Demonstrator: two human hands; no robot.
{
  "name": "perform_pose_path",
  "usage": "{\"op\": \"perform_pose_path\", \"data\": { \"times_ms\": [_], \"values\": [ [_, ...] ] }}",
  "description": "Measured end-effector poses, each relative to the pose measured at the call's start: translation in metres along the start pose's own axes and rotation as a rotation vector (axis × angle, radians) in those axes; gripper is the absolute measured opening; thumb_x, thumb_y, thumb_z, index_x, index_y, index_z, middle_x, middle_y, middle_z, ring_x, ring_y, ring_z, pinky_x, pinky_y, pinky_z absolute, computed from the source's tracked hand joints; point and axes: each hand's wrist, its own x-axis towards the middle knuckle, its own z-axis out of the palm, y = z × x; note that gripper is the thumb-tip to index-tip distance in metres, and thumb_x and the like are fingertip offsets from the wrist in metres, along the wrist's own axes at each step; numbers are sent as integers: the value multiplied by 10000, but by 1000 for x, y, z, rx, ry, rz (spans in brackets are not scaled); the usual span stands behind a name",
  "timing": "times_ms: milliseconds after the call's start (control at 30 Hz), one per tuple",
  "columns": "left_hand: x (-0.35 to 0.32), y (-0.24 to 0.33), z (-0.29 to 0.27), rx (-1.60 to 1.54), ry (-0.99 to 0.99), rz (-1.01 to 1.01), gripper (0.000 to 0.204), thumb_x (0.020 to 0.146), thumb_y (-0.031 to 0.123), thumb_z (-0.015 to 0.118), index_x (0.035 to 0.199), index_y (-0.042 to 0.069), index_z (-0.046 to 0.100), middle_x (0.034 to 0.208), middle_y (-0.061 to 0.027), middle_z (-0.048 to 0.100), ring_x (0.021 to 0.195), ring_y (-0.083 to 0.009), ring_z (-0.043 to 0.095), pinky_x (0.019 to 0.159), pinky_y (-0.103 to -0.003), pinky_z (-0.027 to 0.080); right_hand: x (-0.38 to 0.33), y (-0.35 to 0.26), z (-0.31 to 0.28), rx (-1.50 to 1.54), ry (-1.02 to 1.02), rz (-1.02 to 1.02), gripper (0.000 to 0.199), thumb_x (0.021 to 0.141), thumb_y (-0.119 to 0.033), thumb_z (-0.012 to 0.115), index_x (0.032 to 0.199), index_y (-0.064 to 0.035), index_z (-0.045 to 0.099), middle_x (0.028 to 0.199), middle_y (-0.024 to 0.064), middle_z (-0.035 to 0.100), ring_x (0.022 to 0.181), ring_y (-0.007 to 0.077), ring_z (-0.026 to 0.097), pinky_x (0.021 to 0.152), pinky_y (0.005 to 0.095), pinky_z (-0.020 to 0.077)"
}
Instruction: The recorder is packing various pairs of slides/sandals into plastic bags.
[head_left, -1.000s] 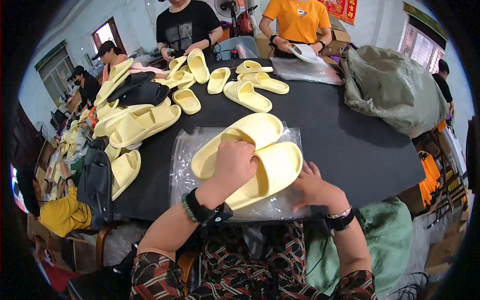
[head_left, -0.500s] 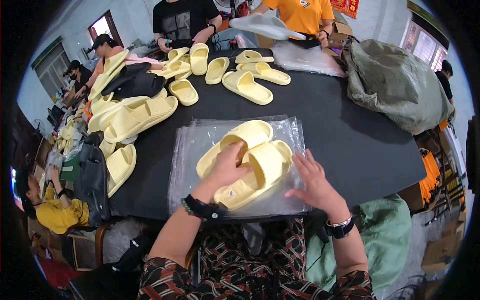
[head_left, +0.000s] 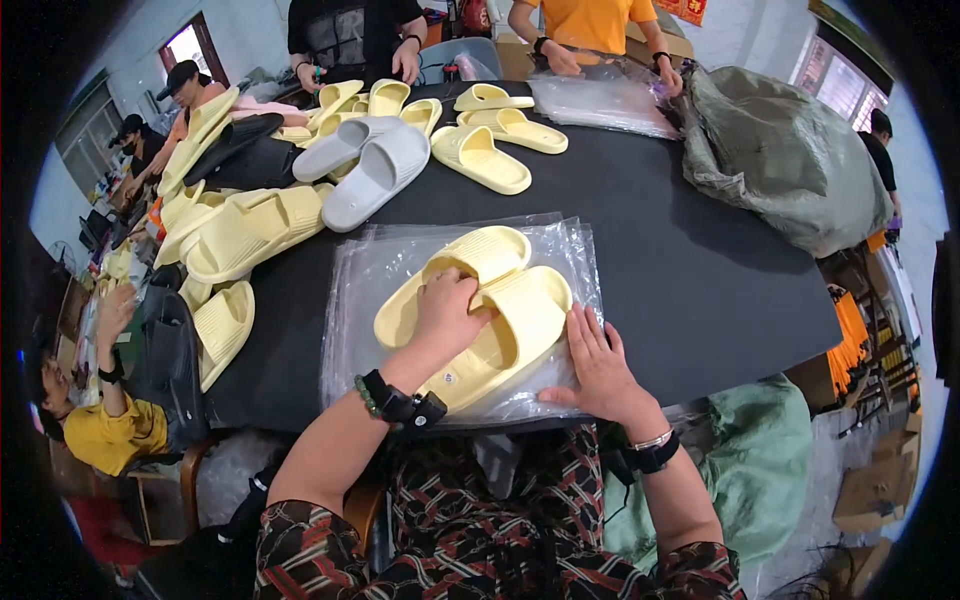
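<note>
A pair of pale yellow slide slippers lies side by side in front of me, the far slipper partly covered by my left hand and the near slipper overlapping it. Under them is a stack of clear plastic bags. My left hand has its fingers curled in where the two slippers meet, gripping them; the fingertips are partly hidden. Flat on the bags, fingers stretched out, my right hand rests against the near slipper's right edge and holds nothing.
Grey slippers lie beside more yellow slippers and black slippers along the left and far side. Another bag stack lies at the far edge by a co-worker in orange. A bulky grey-green sack sits on the right of the black table.
The grey slippers, held up by the co-worker in orange before, now lie on the table at the far left. My right hand has come down onto the bags beside the near slipper.
</note>
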Motion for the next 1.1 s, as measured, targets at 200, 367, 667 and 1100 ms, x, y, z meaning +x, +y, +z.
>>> {"op": "perform_pose_path", "data": {
  "times_ms": [200,367,667,1100],
  "values": [
    [4,-21,2,38,156,127,318,788,288,767,987,45,717,1099,-128,642,1058,-332,582,854,-490,425,-2,3,2,-34,-2,20,1251,766,-760,629,1533,96,137,1602,306,150,1522,396,93,1210,529,124],
    [9,-81,-22,114,282,80,296,771,286,766,900,24,718,996,-170,661,949,-373,616,806,-496,469,-1,0,0,-22,-5,19,1227,781,-761,609,1521,110,166,1597,311,165,1518,406,105,1209,532,128],
    [-2,-141,-74,214,422,77,174,765,143,728,902,35,720,928,-187,660,874,-383,638,761,-462,517,0,1,-3,-16,-5,0,1225,783,-773,591,1515,119,178,1594,305,184,1516,402,121,1211,534,122],
    [83,4,35,-16,222,296,146,779,131,686,874,22,705,966,-177,671,957,-383,617,837,-470,511,0,0,0,5,39,17,1239,762,-754,630,1514,122,180,1587,308,202,1517,392,129,1214,522,125]
  ]
}}
